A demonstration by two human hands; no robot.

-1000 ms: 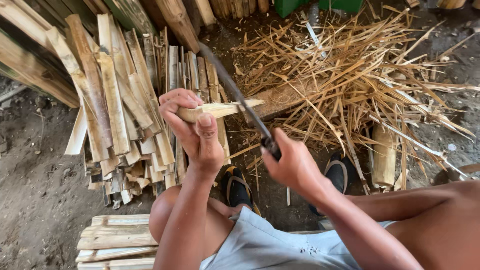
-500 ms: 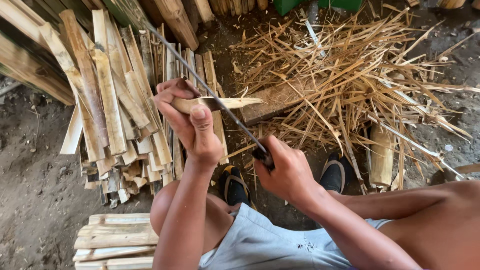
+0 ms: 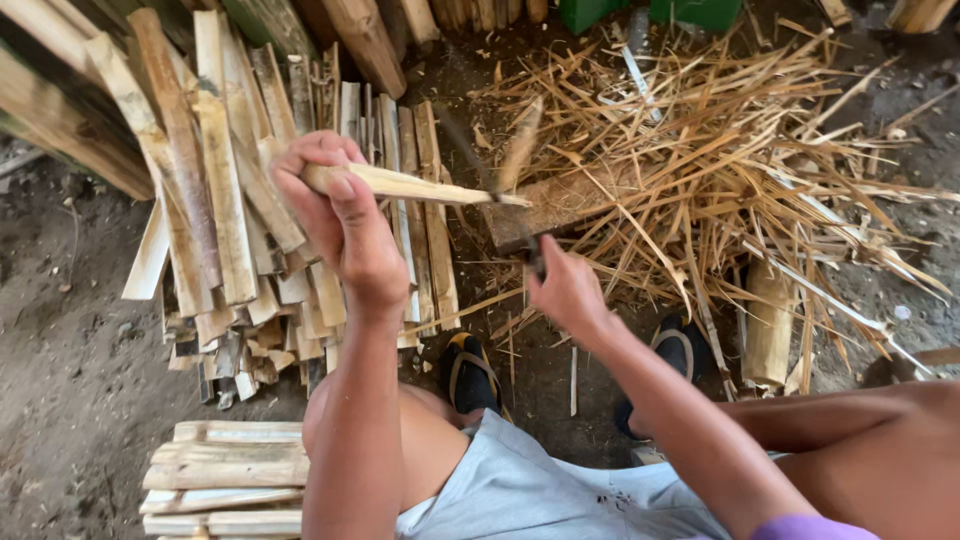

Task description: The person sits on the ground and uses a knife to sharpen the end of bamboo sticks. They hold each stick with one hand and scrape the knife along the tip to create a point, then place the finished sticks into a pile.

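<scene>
My left hand (image 3: 340, 215) grips a pale bamboo strip (image 3: 420, 186) held roughly level, its tip pointing right over a wooden chopping block (image 3: 560, 205). My right hand (image 3: 565, 285) is closed on the handle of a long dark blade (image 3: 470, 150), which is blurred with motion and crosses the strip near its right end. A thin shaving (image 3: 520, 145) flies up above the blade.
A heap of split bamboo slats (image 3: 220, 200) lies at the left. Loose shavings and splinters (image 3: 740, 150) cover the ground at the right. A neat stack of slats (image 3: 225, 480) sits at bottom left. My feet in dark sandals (image 3: 470, 375) rest on the dirt floor.
The blade has swung down along the strip toward its right end, and a shaving has come off. My right hand dropped lower and closer to the block.
</scene>
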